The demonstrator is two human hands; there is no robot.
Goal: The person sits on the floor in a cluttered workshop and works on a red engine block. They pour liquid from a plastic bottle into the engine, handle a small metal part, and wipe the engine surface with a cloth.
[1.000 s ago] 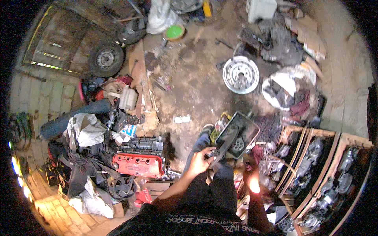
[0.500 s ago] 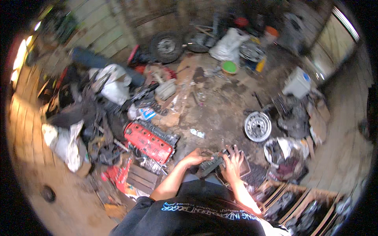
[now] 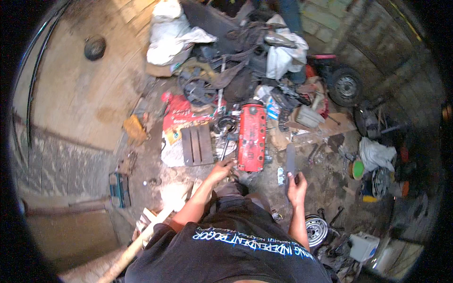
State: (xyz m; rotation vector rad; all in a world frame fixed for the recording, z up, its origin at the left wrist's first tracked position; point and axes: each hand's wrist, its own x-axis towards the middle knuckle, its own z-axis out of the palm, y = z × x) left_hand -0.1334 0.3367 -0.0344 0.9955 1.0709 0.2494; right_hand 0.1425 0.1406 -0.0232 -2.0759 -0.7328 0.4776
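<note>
My right hand point(image 3: 297, 184) grips a long flat grey strip point(image 3: 290, 158), which points up over the floor right of a red engine valve cover point(image 3: 251, 137). My left hand point(image 3: 222, 170) is at the lower left corner of that cover, fingers apart and slightly bent; whether they touch it I cannot tell. A metal bar point(image 3: 226, 148) and dark engine parts point(image 3: 225, 124) lie left of the cover, beside a slatted dark board point(image 3: 197, 146). Below my left fingers, small dark items are too unclear to name.
Heaped sacks point(image 3: 165, 37), a black fan point(image 3: 197, 85) and dark scrap stand beyond. A tyre point(image 3: 344, 85), a green-topped tub point(image 3: 356, 170), a silver wheel point(image 3: 315, 231) and a white container point(image 3: 363, 245) are rightward. A teal case point(image 3: 119, 188) and timber point(image 3: 127, 250) are leftward.
The view has swung left toward the red cover. My hands, earlier together at a dark part and tray, have separated, the left at the cover and the right holding the grey strip.
</note>
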